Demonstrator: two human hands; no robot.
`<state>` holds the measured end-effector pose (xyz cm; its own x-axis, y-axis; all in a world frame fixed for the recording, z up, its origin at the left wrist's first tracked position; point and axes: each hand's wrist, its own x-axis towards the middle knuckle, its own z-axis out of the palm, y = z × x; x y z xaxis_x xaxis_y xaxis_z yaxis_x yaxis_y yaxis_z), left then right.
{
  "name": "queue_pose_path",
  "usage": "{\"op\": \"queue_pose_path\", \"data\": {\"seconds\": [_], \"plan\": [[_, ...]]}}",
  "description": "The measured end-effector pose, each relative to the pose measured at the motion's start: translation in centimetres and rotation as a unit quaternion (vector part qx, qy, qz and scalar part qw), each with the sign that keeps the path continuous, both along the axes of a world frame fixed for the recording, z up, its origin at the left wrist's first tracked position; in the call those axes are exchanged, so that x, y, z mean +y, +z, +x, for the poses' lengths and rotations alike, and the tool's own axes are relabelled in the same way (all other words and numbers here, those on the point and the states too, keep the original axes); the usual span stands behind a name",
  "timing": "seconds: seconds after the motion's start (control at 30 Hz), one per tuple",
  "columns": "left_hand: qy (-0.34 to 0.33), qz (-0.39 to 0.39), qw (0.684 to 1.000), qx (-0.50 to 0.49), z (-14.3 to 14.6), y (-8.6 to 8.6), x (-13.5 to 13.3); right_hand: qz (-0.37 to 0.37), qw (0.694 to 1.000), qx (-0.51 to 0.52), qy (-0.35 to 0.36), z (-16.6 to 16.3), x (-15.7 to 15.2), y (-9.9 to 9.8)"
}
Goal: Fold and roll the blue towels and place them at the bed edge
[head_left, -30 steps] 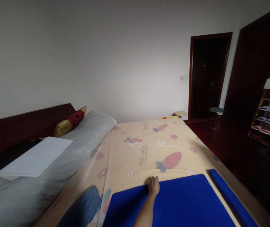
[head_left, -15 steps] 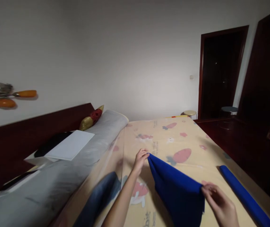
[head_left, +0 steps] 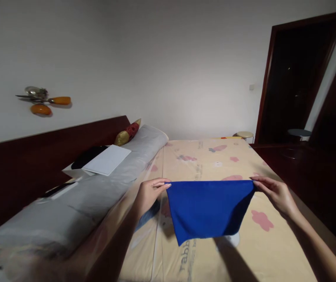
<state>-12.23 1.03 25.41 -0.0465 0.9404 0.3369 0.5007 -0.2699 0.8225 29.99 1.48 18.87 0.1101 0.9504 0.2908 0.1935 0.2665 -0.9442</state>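
Note:
A blue cloth hangs in the air above the bed, stretched taut along its top edge. My left hand pinches its left top corner and my right hand pinches its right top corner. The cloth's lower part droops to a point over the cream bed sheet, which is printed with pink carrots and flowers. Both arms reach forward from the bottom of the view.
A long grey bolster lies along the dark wooden headboard, with a white flat board and a red and gold cushion on it. A dark doorway and two stools stand at the far right.
The cloth has left the bed and now hangs spread between both hands, which have moved apart and up. The view has swung left; the rolled blue item at the right is out of sight.

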Motion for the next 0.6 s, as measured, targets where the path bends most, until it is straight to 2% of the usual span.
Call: {"op": "queue_pose_path", "data": {"seconds": [0.1, 0.2, 0.3, 0.4, 0.5, 0.6], "plan": [[-0.004, 0.003, 1.000, 0.017, 0.8, 0.3, -0.1, 0.014, 0.999, -0.027, -0.021, 0.3, -0.5, -0.5], [-0.027, -0.016, 0.999, 0.019, 1.5, 0.2, 0.2, -0.007, 1.000, -0.001, -0.023, 1.1, -0.6, -1.1], [-0.051, -0.036, 0.998, 0.012, 1.9, 0.0, 0.7, -0.048, 0.998, 0.048, 0.013, 1.9, -0.5, -1.3], [-0.065, -0.052, 0.997, 0.006, 2.1, -0.6, 1.3, -0.072, 0.995, 0.051, 0.045, 2.1, -0.2, -1.6], [-0.053, -0.049, 0.997, 0.013, 2.4, -1.7, 1.5, -0.063, 0.998, -0.006, 0.010, 2.1, -0.1, -2.1], [-0.037, -0.032, 0.998, 0.050, 2.7, -2.7, 0.7, -0.006, 0.987, -0.147, -0.062, 2.3, -1.0, -2.2]]}}
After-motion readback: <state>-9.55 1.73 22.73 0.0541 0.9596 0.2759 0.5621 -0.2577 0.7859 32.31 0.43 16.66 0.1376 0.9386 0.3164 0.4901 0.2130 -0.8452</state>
